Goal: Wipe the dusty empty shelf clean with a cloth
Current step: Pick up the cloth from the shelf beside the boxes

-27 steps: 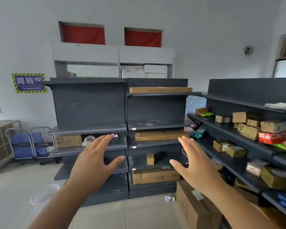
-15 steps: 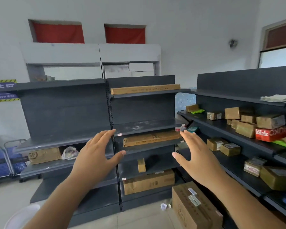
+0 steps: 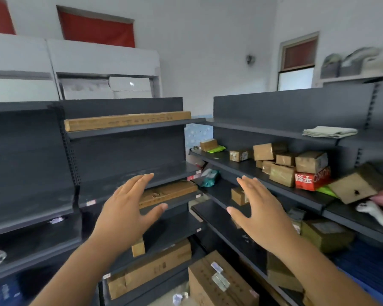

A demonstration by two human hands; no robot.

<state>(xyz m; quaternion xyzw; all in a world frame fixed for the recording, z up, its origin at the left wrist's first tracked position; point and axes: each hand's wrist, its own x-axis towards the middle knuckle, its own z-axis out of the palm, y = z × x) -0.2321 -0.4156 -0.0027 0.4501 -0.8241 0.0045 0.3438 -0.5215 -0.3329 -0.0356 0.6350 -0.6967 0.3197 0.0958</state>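
A folded pale cloth [image 3: 329,131] lies on the top board of the dark shelving unit at the right. An empty, dust-marked grey shelf board [image 3: 173,172] runs across the middle unit straight ahead. My left hand [image 3: 126,212] and my right hand [image 3: 261,214] are both raised in front of me, palms forward, fingers spread, holding nothing. Neither hand touches a shelf. The cloth is well up and to the right of my right hand.
Dark metal shelving stands ahead and along the right wall. Long flat cartons [image 3: 126,121] and several small cardboard boxes [image 3: 283,164] fill many boards. A red box [image 3: 312,178] sits among them. A large carton [image 3: 217,281] stands on the floor below my right arm.
The view has swung right and moved closer to the shelves, bringing the right unit and its cloth further into view. Both hands stay raised and spread, holding nothing.
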